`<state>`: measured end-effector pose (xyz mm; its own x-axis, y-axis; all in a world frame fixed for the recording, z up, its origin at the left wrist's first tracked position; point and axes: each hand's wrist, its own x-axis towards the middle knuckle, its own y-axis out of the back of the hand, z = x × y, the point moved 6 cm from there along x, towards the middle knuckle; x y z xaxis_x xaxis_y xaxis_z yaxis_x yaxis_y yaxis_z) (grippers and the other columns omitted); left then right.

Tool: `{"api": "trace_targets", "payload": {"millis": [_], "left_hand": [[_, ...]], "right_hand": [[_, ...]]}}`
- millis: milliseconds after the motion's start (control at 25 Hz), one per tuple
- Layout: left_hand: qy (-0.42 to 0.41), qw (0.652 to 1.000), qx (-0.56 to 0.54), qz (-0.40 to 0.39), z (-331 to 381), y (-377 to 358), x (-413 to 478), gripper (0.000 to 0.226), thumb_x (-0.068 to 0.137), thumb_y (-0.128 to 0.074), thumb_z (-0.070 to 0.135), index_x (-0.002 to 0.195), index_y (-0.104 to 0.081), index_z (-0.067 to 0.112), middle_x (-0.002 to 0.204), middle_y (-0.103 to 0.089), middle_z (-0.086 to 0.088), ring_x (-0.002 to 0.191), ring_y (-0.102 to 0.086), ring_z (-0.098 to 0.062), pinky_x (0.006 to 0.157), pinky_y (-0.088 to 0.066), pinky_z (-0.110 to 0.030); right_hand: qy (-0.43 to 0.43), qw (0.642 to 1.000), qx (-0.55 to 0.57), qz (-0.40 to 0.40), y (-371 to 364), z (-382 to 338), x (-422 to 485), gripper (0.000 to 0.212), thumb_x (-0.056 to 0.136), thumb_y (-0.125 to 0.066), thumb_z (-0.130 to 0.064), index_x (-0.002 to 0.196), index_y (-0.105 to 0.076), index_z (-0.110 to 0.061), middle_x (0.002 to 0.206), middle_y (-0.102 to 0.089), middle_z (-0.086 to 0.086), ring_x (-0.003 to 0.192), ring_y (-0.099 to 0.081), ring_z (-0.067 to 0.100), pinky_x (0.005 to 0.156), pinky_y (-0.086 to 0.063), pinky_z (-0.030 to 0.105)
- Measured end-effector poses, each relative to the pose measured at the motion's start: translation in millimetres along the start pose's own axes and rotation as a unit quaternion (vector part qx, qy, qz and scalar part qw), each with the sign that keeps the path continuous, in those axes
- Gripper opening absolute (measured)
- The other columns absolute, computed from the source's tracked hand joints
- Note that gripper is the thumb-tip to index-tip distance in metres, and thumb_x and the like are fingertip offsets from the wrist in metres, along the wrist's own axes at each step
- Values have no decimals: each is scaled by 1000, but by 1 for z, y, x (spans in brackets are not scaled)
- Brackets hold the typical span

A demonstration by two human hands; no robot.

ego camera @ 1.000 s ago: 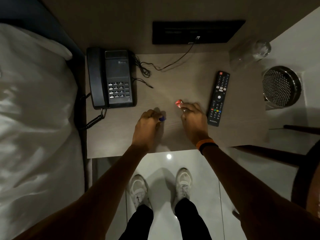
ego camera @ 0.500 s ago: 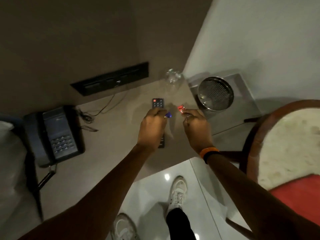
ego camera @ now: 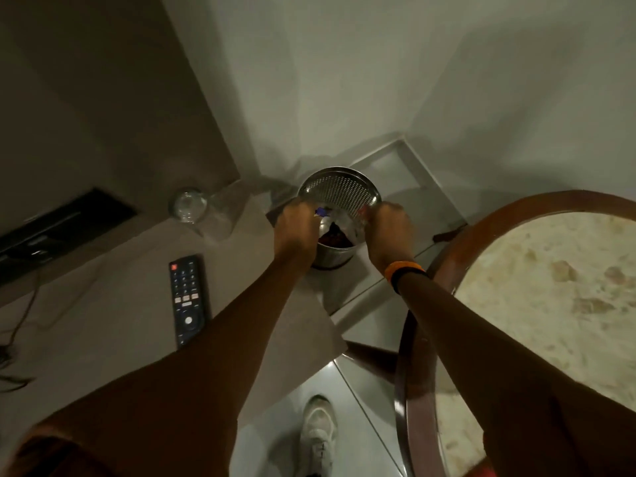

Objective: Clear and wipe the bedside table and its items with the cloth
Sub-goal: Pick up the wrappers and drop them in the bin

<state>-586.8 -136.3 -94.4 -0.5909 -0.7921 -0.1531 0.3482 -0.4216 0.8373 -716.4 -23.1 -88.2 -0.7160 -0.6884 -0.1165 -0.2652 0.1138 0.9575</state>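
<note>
As both hands hang over the bin, holdings: left hand [ego camera: 295, 224] pinches a small blue scrap [ego camera: 321, 211]; right hand [ego camera: 388, 229] grips a red scrap [ego camera: 362, 212].
Perforated metal waste bin [ego camera: 339, 191]: floor, beside bedside table [ego camera: 113, 318] right edge.
Remote control [ego camera: 187, 299]: tabletop, near right edge.
Glass tumbler [ego camera: 187, 204]: back right corner.

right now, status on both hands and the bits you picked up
Left hand pinching blue scrap, right hand pinching red scrap. Both over perforated metal bin, not yet dropped. Nothing in the way.

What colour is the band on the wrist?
Orange with a black edge, seen in the head view: the wristband.
</note>
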Motion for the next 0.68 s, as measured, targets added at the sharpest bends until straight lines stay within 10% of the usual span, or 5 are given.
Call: {"api": "trace_targets", "payload": {"millis": [680], "left_hand": [[-134, 989, 55, 21, -16, -11, -3, 48, 86, -75, 25, 128, -63, 6, 127, -64, -20, 117, -61, -37, 97, -54, -51]], "right_hand": [[100, 994, -36, 3, -36, -13, 1, 35, 95, -65, -14, 129, -61, -6, 140, -56, 20, 132, -52, 35, 98, -54, 41]]}}
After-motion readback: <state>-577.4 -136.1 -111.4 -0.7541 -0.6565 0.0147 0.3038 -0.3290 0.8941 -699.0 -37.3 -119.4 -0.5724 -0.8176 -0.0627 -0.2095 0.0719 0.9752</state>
